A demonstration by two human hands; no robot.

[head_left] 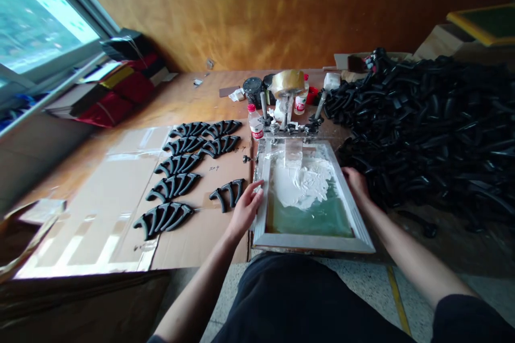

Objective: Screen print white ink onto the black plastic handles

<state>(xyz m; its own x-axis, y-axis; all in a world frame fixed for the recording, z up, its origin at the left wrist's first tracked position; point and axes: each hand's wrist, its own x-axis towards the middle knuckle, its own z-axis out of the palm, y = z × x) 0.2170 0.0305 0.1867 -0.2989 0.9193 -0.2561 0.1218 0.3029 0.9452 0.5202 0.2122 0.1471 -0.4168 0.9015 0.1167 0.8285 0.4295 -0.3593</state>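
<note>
In front of me lies a screen-printing frame [314, 241] with a grey metal border, thick white paste [306, 185] spread over the upper part of its green mesh [309, 220]. My left hand [246, 208] is at the frame's left side, thumb and forefinger apart, seemingly touching the border. Beyond the frame's right side, my right hand [357, 183] reaches to the edge of a large pile of black curved handles [418, 128]; its fingertips are partly hidden. Left of the frame, a short row of similar black handles [227, 195] lies on cardboard, close to my left hand.
More handles [164, 220] lie in fanned rows on the cardboard [108, 187]. A clamp bar [289, 129] with upright posts holds the frame's far end, a tape roll [288, 83] above it. Red-capped bottles [255, 122] and a dark tub [253, 87] stand behind. Folders [108, 94] sit by the window.
</note>
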